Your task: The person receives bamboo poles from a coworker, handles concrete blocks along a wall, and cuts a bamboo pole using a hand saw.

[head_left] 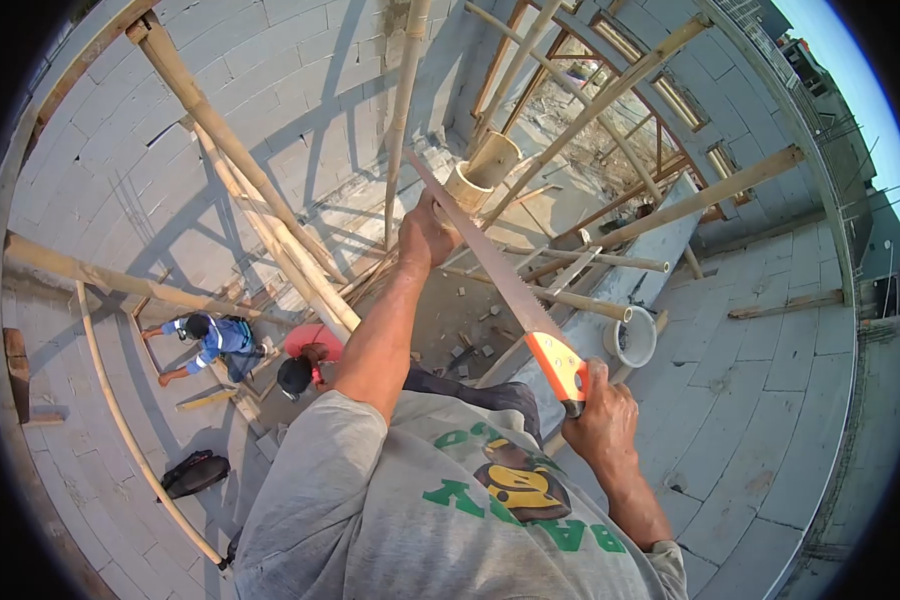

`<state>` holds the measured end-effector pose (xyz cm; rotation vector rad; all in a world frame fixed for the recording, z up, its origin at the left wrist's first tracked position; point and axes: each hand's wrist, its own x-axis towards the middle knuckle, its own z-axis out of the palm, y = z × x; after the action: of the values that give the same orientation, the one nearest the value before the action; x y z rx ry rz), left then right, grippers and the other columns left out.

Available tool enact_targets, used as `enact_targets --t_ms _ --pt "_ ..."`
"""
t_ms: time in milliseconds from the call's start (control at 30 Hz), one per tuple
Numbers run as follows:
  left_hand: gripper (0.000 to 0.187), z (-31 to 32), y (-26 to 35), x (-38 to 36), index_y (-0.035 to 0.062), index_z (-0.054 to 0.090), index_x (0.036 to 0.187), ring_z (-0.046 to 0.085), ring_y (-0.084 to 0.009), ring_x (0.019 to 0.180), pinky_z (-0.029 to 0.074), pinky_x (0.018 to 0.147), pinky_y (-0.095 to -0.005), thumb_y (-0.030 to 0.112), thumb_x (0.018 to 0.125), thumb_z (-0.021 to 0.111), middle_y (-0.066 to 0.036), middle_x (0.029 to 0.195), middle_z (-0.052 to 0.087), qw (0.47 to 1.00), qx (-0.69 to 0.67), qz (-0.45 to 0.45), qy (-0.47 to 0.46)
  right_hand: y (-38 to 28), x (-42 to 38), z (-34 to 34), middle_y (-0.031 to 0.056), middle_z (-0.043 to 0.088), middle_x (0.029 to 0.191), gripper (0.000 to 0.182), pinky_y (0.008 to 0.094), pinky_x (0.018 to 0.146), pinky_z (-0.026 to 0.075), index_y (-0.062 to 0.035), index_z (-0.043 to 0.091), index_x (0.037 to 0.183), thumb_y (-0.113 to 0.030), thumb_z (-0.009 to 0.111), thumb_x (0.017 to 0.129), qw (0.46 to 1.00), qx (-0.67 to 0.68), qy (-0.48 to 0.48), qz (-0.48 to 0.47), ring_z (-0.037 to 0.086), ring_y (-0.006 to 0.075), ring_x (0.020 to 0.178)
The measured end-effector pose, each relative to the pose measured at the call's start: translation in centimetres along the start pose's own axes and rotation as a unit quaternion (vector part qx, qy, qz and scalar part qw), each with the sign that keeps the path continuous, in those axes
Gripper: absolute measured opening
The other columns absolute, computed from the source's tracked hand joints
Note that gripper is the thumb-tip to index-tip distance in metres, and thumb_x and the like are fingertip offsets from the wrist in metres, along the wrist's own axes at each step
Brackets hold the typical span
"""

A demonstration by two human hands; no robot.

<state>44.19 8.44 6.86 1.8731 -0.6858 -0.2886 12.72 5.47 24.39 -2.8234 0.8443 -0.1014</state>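
Note:
My right hand [602, 415] is closed around the orange and yellow handle of a handsaw [490, 262]. The long blade points up and away to the left, its tip beyond my left hand. At the top end of a thick bamboo pole [463, 190], my left hand [428, 234] is wrapped with fingers partly hidden behind the wrist and blade. That end is hollow, with one side rising higher than the other. The saw blade passes across the pole's near side in this view.
Far below, a person in blue [220, 345] bends forward beside a person in red [308, 362]. Bamboo poles [290, 250] cross the space between grey block walls [770, 390]. A white bucket [633, 337] stands on a ledge; a black backpack [195, 474] lies lower left.

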Motion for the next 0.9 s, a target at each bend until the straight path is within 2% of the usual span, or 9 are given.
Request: enact_targets --t_ms 167,200,400,500,567,600,767,833,900 --pt "0.068 0.2 -0.4 0.6 0.0043 0.050 0.120 0.065 -0.0369 0.097 0.053 0.080 -0.0417 0.043 0.070 0.077 -0.019 0.102 0.068 0.998 0.049 -0.045 -0.010 -3.2 10.7 3.0 0.0187 0.065 0.072 0.041 0.0463 0.065 0.050 -0.0009 0.048 0.101 -0.008 0.064 0.065 0.996 -0.058 -0.014 -0.063 0.064 0.0382 0.065" --pt "0.059 -0.3 -0.5 1.2 0.0028 0.057 0.115 0.067 -0.0308 0.093 0.054 0.077 -0.0384 0.041 0.074 0.077 -0.016 0.104 0.068 0.996 0.085 0.004 0.004 -3.7 11.2 3.1 0.0189 0.065 0.072 0.038 0.0458 0.066 0.051 -0.0009 0.049 0.100 -0.009 0.064 0.066 0.997 -0.059 -0.033 -0.046 0.063 0.0393 0.065" --pt "0.060 0.3 -1.0 1.6 0.0002 0.057 0.114 0.067 -0.0284 0.092 0.054 0.079 -0.0370 0.040 0.074 0.077 -0.014 0.102 0.069 0.998 0.016 0.011 0.052 0.8 -1.3 0.6 0.0140 0.064 0.066 0.046 0.0434 0.064 0.047 -0.0045 0.046 0.100 -0.007 0.071 0.062 1.000 0.005 0.000 0.013 0.064 0.0346 0.061" --pt "0.060 0.1 -2.1 1.1 -0.0017 0.057 0.112 0.067 -0.0271 0.091 0.053 0.080 -0.0366 0.039 0.074 0.078 -0.013 0.100 0.069 0.998 0.026 0.024 0.051 -0.9 5.4 2.2 0.0190 0.063 0.070 0.050 0.0507 0.063 0.048 -0.0040 0.046 0.111 -0.004 0.065 0.065 0.999 -0.014 -0.036 0.001 0.063 0.0404 0.067" --pt "0.060 -0.3 -1.8 1.4 -0.0021 0.056 0.111 0.067 -0.0266 0.092 0.053 0.081 -0.0363 0.038 0.073 0.078 -0.012 0.099 0.070 0.997 0.077 0.000 0.011 -3.3 11.6 5.0 0.0230 0.063 0.072 0.042 0.0507 0.066 0.049 -0.0030 0.045 0.102 -0.004 0.063 0.064 0.998 -0.034 -0.013 -0.056 0.063 0.0423 0.069" --pt "0.060 -0.7 -1.5 1.8 -0.0006 0.057 0.112 0.067 -0.0266 0.091 0.053 0.080 -0.0367 0.039 0.073 0.079 -0.013 0.097 0.070 0.997 -0.039 0.068 0.007 -3.5 12.0 5.2 0.0217 0.063 0.070 0.042 0.0495 0.066 0.049 -0.0024 0.045 0.103 -0.004 0.063 0.065 0.998 -0.042 -0.024 -0.044 0.063 0.0420 0.069" --pt "0.063 -1.0 0.4 0.9 0.0013 0.056 0.115 0.067 -0.0269 0.096 0.052 0.083 -0.0357 0.040 0.071 0.079 -0.013 0.105 0.068 0.999 0.022 -0.013 0.030 0.3 2.3 1.6 0.0187 0.064 0.070 0.048 0.0452 0.064 0.048 -0.0029 0.046 0.107 -0.006 0.067 0.064 0.999 -0.015 -0.034 0.013 0.063 0.0380 0.063" --pt "0.065 0.4 -1.6 0.6 0.0018 0.055 0.117 0.066 -0.0264 0.098 0.052 0.084 -0.0351 0.041 0.071 0.079 -0.013 0.108 0.067 0.998 -0.017 0.008 0.054 -0.3 2.2 1.4 0.0159 0.066 0.072 0.054 0.0395 0.064 0.047 -0.0019 0.045 0.107 -0.008 0.072 0.061 0.999 -0.023 -0.033 -0.004 0.066 0.0317 0.063" --pt "0.067 0.2 -2.6 0.3 0.0023 0.054 0.119 0.065 -0.0256 0.101 0.052 0.085 -0.0347 0.042 0.070 0.079 -0.012 0.110 0.067 0.999 0.002 0.003 0.040 -3.3 10.2 3.5 0.0174 0.066 0.073 0.039 0.0443 0.067 0.049 0.0005 0.049 0.101 -0.008 0.066 0.067 0.998 -0.045 -0.042 -0.031 0.065 0.0356 0.063"
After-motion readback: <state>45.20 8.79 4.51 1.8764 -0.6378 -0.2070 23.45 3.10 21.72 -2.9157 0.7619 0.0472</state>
